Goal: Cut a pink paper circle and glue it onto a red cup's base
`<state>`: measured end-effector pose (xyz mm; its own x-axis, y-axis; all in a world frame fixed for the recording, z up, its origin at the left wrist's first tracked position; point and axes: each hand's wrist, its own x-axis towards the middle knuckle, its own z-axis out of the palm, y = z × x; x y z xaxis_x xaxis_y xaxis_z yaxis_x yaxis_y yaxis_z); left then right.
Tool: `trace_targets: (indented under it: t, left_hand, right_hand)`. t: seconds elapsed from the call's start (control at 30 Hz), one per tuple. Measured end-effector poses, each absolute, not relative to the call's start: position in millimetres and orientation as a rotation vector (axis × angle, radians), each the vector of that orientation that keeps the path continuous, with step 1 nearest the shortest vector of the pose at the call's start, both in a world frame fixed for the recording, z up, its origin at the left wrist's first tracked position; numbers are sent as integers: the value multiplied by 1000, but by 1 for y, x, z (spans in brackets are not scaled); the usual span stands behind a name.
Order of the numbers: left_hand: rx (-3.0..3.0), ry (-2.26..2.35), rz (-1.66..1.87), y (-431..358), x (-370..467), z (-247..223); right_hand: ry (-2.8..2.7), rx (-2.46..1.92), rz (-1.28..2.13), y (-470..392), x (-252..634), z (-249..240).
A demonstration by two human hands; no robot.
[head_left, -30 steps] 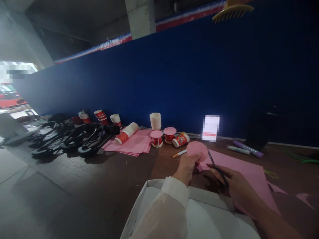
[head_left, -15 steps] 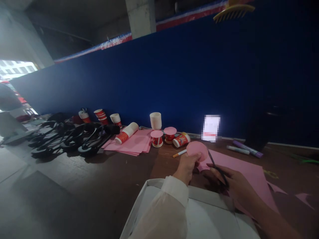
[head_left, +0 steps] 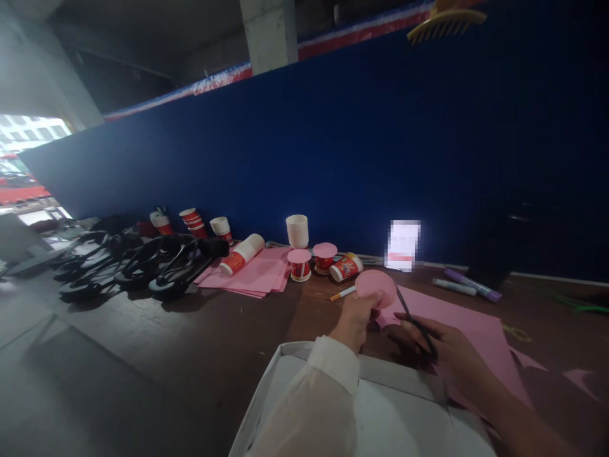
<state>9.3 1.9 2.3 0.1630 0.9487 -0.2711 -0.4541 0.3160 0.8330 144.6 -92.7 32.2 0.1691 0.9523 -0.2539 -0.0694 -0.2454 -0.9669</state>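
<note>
My left hand (head_left: pixel 358 317) pinches a round pink paper disc (head_left: pixel 375 287) by its lower edge, thumb on top. Close on its right, my right hand (head_left: pixel 432 336) is wrapped round the handles of dark scissors (head_left: pixel 410 312), whose blades point up to the disc's right edge. Under both hands lies a large pink paper sheet (head_left: pixel 469 327). A pen with an orange end (head_left: pixel 342 294) rests left of the disc. Just behind it a red paper cup (head_left: pixel 346 267) lies on its side. Two upside-down red cups carry pink discs, one a front disc (head_left: pixel 299 256), the other a rear disc (head_left: pixel 325 250).
A white box (head_left: pixel 394 406) sits below my forearms. Purple (head_left: pixel 476 285) and white markers lie at the right. To the left are a pink paper stack (head_left: pixel 257 273), a cup stack lying down (head_left: pixel 242 255) and several black straps (head_left: pixel 166 263). A blue partition (head_left: pixel 333 139) stands behind.
Both hands, the disc and the scissors hold almost the same place. In the far left background, a dark shape has gone and a red area shows.
</note>
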Motion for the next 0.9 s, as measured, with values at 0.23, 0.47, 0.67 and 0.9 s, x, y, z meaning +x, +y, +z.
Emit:
trace_targets:
  t: [0.23,0.47,0.67,0.9]
  left_hand:
    - [684,891,1118,3,9,1]
    - [684,891,1135,3,8,3]
    - [671,924,1136,1,9,7]
    - [646,903,1155,2,9,10]
  right_hand:
    - [-877,-1431,1299,-93,142,35]
    - [-858,-1425,1359,-94,143,37]
    - [-876,-1445,1324,-93,145,35]
    - [-895,-1459,1305,-93,142,40]
